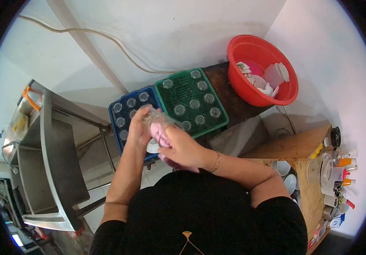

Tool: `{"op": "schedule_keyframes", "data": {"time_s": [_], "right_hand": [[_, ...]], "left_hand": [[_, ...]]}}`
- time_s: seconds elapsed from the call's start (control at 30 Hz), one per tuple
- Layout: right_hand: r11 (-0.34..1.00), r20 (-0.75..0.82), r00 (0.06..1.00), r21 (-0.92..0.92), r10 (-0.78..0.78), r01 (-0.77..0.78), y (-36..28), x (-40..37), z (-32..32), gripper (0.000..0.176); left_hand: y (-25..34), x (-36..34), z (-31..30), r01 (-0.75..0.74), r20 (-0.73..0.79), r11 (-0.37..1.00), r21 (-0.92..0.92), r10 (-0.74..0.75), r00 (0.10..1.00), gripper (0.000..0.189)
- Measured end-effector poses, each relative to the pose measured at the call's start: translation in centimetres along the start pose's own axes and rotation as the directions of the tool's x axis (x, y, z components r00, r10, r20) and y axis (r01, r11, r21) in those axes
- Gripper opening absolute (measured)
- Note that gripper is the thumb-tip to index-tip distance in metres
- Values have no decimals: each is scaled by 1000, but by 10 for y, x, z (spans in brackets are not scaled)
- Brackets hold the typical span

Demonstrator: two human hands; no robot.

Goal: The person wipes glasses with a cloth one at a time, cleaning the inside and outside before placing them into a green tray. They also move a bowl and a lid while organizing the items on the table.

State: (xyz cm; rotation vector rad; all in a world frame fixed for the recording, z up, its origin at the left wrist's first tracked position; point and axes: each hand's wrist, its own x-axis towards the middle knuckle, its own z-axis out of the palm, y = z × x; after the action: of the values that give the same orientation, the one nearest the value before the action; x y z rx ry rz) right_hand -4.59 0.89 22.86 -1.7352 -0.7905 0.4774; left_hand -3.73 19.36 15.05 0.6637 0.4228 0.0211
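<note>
In front of my chest, my left hand (137, 131) is closed round a clear drinking glass (152, 114), blurred by motion. My right hand (183, 146) grips a pink cloth (160, 135) against the glass, and part of the cloth hangs below that hand. Beneath my hands is a blue plastic crate (114, 111) with several glasses (131, 103) in it. A white round thing (152, 147) shows between my forearms. Beside the blue crate, a green crate (172, 91) holds several more glasses (194, 103).
A red basin (251, 95) with white cups and dishes stands at the back right. Bowls (290, 183) sit in a wooden shelf unit (304, 182) at right, with bottles and containers on top. A steel sink (49, 170) is at left. A cable (106, 36) runs along the wall.
</note>
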Motion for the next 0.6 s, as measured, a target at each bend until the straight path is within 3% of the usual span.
{"op": "schedule_keyframes", "data": {"time_s": [0.03, 0.1, 0.17, 0.23, 0.3, 0.37, 0.43, 0.5, 0.6], "right_hand": [[950, -71, 961, -188, -267, 250, 15, 1, 9, 44], [934, -75, 946, -198, -317, 297, 35, 0, 4, 44], [918, -75, 929, -201, -363, 342, 43, 0, -6, 45], [997, -7, 1000, 79, -10, 11, 41, -2, -17, 43], [999, -46, 999, 51, 16, -14, 50, -3, -21, 42], [990, -165, 983, 130, 85, -64, 61, -6, -25, 43], [986, -159, 981, 140, 108, -86, 60, -12, -40, 41], [979, -235, 951, 17, 200, -202, 69, -23, -55, 36], [935, -147, 927, -38, 345, -354, 83, -44, -97, 29]], "left_hand": [[4, -2, -1, 158, 37, 987, -36, -157, 987, 37], [7, -8, -13, 144, 122, 989, -17, -141, 983, 33], [1, -11, -30, 224, 198, 973, 49, -229, 953, 32], [-4, -16, -23, 222, 230, 970, 103, -240, 943, 32], [-9, -13, -15, 105, 127, 990, 94, -116, 985, 31], [-7, -4, -10, 99, 97, 988, 117, -110, 989, 37], [-2, -4, 8, -54, 88, 954, 295, 30, 996, 47], [7, 2, 22, -78, 83, 936, 344, 53, 995, 55], [13, 24, 30, -222, -10, 853, 472, 257, 966, 56]]}}
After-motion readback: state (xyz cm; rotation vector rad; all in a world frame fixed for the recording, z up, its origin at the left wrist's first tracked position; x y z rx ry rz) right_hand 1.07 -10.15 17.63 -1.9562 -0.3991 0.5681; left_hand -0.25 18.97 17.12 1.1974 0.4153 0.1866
